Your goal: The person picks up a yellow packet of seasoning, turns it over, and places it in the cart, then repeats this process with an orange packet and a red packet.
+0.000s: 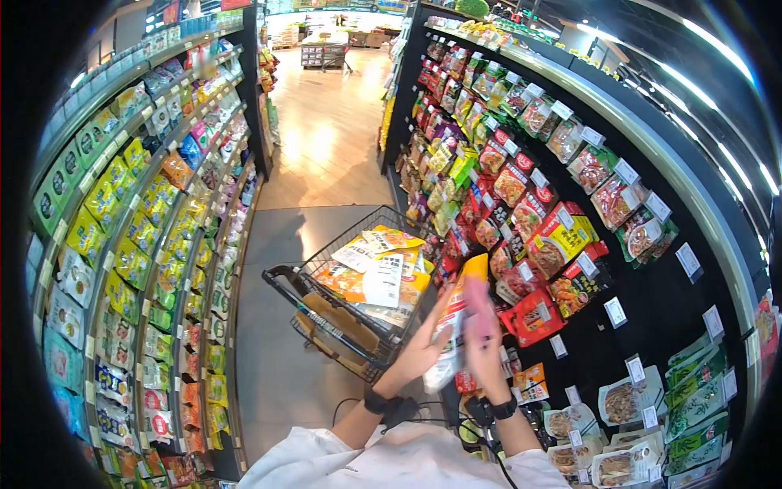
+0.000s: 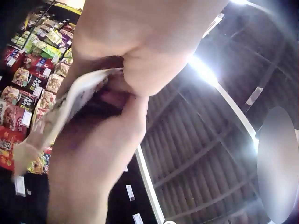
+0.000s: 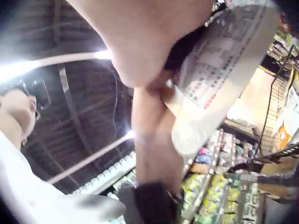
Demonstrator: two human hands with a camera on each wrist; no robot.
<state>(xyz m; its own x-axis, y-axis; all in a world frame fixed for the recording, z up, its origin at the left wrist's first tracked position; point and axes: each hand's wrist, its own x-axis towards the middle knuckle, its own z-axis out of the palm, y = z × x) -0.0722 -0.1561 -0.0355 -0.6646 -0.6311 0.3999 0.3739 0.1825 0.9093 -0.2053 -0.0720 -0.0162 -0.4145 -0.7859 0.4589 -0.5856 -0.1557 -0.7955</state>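
A white and yellow package (image 1: 442,371) is held upright, slightly tilted, between the two hands at the centre of the head view. The left hand (image 1: 423,346) grips its left side, fingers pointing up along it. On its right side the right hand (image 1: 482,346) holds it, fingers blurred. The left wrist view shows the package (image 2: 72,105) edge-on beside the left hand (image 2: 140,42). In the right wrist view its printed white back (image 3: 217,77) shows beside the right hand (image 3: 145,42); the fingertips are mostly hidden.
A black wire shopping cart (image 1: 285,281) holding several packages (image 1: 381,281) stands just left of the hands. Shelves of bagged goods (image 1: 130,261) line the left. Hanging packets (image 1: 529,216) and price tags cover the right rack. A wooden floor (image 1: 326,122) lies beyond the aisle.
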